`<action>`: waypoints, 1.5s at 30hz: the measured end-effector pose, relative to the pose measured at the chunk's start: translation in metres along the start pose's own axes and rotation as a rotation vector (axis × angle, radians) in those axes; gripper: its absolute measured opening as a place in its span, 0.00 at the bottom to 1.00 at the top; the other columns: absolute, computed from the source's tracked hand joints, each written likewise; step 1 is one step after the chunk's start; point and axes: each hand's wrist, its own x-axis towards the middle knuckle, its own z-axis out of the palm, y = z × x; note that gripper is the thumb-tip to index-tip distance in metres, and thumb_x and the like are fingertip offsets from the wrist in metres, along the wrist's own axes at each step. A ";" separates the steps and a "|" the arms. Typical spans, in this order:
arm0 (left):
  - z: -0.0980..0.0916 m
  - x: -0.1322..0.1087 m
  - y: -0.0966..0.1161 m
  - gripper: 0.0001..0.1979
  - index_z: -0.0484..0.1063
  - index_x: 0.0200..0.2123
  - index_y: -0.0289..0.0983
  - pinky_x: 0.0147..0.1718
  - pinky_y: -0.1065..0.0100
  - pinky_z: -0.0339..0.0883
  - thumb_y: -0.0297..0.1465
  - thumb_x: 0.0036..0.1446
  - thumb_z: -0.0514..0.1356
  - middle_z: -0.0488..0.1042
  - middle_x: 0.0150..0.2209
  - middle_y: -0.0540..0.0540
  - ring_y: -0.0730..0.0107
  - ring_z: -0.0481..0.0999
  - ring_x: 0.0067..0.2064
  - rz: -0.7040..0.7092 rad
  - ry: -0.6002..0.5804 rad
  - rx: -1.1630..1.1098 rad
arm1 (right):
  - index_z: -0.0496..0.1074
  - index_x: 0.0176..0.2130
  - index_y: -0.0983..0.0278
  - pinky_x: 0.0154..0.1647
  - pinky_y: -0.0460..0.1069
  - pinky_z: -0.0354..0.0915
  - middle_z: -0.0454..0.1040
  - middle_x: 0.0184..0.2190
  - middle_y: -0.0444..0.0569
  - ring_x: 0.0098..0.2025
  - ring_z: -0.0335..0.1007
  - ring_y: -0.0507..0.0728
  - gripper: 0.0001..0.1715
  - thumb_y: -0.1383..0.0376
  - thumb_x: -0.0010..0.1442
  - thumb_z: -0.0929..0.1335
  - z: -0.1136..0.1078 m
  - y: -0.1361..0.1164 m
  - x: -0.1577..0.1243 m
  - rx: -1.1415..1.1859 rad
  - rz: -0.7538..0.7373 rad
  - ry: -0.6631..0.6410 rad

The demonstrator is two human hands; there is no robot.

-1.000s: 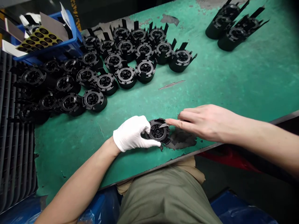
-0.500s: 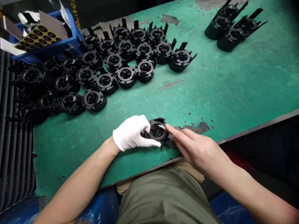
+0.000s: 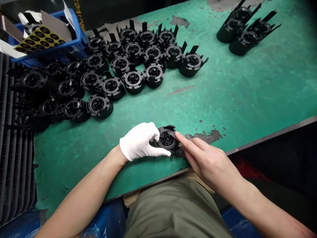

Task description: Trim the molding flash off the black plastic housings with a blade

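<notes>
Near the table's front edge, a round black plastic housing (image 3: 166, 140) with a ribbed face and upright tabs faces up. My left hand (image 3: 140, 141), in a white glove, is closed around its left side, with the thumb along the near rim. A thin, pointed, blade-like piece (image 3: 171, 134) sticks out from under the index finger of my bare right hand (image 3: 206, 157). Its tip lies over the housing's ribbed face; whether it touches cannot be made out. The other fingers of that hand are curled beneath and partly hidden.
Many similar black housings (image 3: 133, 79) stand in rows at the far left of the green table (image 3: 223, 99). Several more black housings (image 3: 241, 39) stand at the far right. A blue bin (image 3: 80, 38) holds a yellow sheet of round black stickers (image 3: 41, 39).
The blade-like piece has tilted slightly, and its face looks darker. My right hand has shifted very little; my left hand keeps the housing in the same place.
</notes>
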 end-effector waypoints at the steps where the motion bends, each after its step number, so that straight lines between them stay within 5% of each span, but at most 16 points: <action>1: 0.000 0.000 0.000 0.35 0.69 0.32 0.40 0.29 0.66 0.58 0.68 0.56 0.67 0.66 0.27 0.54 0.72 0.65 0.26 -0.001 -0.003 0.002 | 0.65 0.75 0.68 0.33 0.49 0.64 0.68 0.34 0.43 0.30 0.67 0.52 0.29 0.69 0.80 0.62 0.000 -0.001 0.000 -0.010 0.003 -0.001; 15: 0.001 0.000 0.000 0.36 0.69 0.31 0.40 0.29 0.66 0.58 0.69 0.56 0.67 0.66 0.27 0.54 0.72 0.64 0.26 0.000 -0.006 0.010 | 0.67 0.74 0.66 0.25 0.53 0.52 0.68 0.33 0.43 0.27 0.66 0.54 0.34 0.75 0.72 0.64 -0.011 -0.009 0.002 -0.261 -0.011 -0.063; 24: 0.000 0.001 0.001 0.35 0.70 0.31 0.40 0.29 0.66 0.58 0.68 0.54 0.69 0.67 0.27 0.54 0.72 0.64 0.26 -0.009 -0.026 0.036 | 0.60 0.76 0.67 0.26 0.52 0.58 0.71 0.35 0.45 0.26 0.67 0.55 0.41 0.77 0.67 0.63 -0.019 -0.013 0.005 -0.314 0.007 -0.174; 45: 0.001 0.001 0.001 0.35 0.71 0.32 0.40 0.29 0.67 0.58 0.66 0.52 0.72 0.66 0.27 0.55 0.73 0.64 0.26 -0.007 -0.032 0.042 | 0.59 0.74 0.70 0.26 0.52 0.52 0.69 0.34 0.45 0.28 0.64 0.56 0.44 0.82 0.61 0.63 -0.023 -0.006 0.011 -0.313 -0.109 -0.118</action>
